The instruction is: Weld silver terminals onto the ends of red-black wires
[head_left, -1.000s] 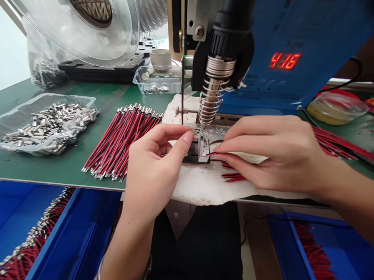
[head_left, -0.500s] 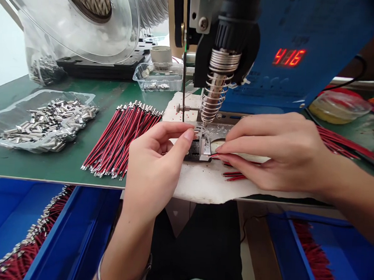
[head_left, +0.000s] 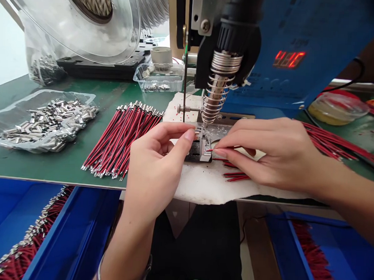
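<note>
My left hand (head_left: pixel 159 161) is closed in a pinch at the left side of the small metal fixture (head_left: pixel 206 151). A small metal part (head_left: pixel 196 133) shows at its fingertips, mostly hidden by them. On the fixture's right, my right hand (head_left: pixel 267 154) pinches a thin red wire (head_left: pixel 209 150) between thumb and fingers, its end reaching the fixture. Above both hands stands a soldering iron head with a coiled spring (head_left: pixel 216 97). Several red and black wires (head_left: pixel 237 176) lie under my right hand on a white cloth (head_left: pixel 200 186).
A bundle of red-black wires with metal ends (head_left: pixel 121 140) lies left of my hands. Beyond it is a clear tray (head_left: pixel 82 96) of silver cylinders. Behind stands a blue machine (head_left: pixel 271 90) with a red display. Blue bins (head_left: pixel 59 237) of wires sit below the table edge.
My right hand has shifted slightly left and its wire end has moved up along the fixture. A second wire now shows below its fingers. My left hand has barely moved.
</note>
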